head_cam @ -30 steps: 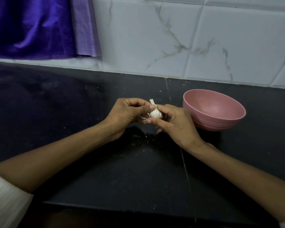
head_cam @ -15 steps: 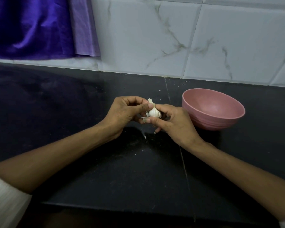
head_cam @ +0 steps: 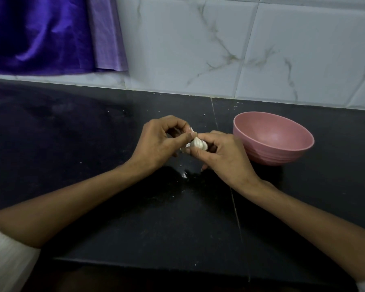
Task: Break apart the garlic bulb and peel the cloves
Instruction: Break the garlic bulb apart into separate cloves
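Note:
A small white garlic bulb (head_cam: 198, 142) is held between both hands above the black counter (head_cam: 93, 144), near its middle. My left hand (head_cam: 158, 144) pinches the bulb's top and stem side with thumb and fingers. My right hand (head_cam: 221, 157) grips the bulb from the right and below, its fingers curled round it. Much of the bulb is hidden by the fingers. A few white flecks of skin (head_cam: 184, 175) lie on the counter under the hands.
An empty pink bowl (head_cam: 299, 150) stands just right of my right hand. A marbled white tile wall (head_cam: 219, 49) runs along the back, and a purple cloth (head_cam: 40, 32) hangs at the back left. The counter's front edge (head_cam: 156, 264) is near me.
The bulb has tilted, its stem now leaning left under my left fingers. Both hands stay in the same place, with the fingers shifting slightly on the bulb.

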A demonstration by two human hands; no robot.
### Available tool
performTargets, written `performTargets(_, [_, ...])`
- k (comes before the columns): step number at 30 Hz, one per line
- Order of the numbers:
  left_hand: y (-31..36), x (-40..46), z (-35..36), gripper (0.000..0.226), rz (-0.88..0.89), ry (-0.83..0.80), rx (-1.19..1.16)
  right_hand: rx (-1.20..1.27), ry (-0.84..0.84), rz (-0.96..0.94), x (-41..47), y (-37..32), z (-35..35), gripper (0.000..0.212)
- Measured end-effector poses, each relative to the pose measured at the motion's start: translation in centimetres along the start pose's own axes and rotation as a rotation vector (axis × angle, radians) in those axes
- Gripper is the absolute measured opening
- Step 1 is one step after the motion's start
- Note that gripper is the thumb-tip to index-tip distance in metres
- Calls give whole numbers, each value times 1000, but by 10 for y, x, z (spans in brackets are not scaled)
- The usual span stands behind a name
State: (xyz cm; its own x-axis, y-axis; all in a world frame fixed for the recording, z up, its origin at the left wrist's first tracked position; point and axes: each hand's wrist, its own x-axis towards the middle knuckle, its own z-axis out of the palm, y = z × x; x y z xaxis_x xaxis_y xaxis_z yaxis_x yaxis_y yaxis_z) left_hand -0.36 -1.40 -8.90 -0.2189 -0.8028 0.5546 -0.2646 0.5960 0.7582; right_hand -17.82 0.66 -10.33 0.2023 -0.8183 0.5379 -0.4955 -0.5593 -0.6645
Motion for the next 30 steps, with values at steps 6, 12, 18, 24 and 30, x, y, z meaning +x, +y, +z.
performTargets(6, [7, 2, 0, 16, -149, -42, -357, 176, 16, 93, 3, 5, -4, 18])
performTargets(12, [1, 6, -5, 19, -253, -47, -392, 124, -8, 51, 0, 5, 0, 22])
performTargets(18, [5, 7, -8, 32, -159, -148, -238, 86, -22, 69, -2, 4, -2, 25])
performTargets(24, [3, 12, -18, 35, -109, -238, -75, 46, -10, 60, -1, 2, -2, 27])
performTargets(30, [1, 12, -18, 28, -129, -280, -6, 20, -3, 66, 0, 1, -3, 27])
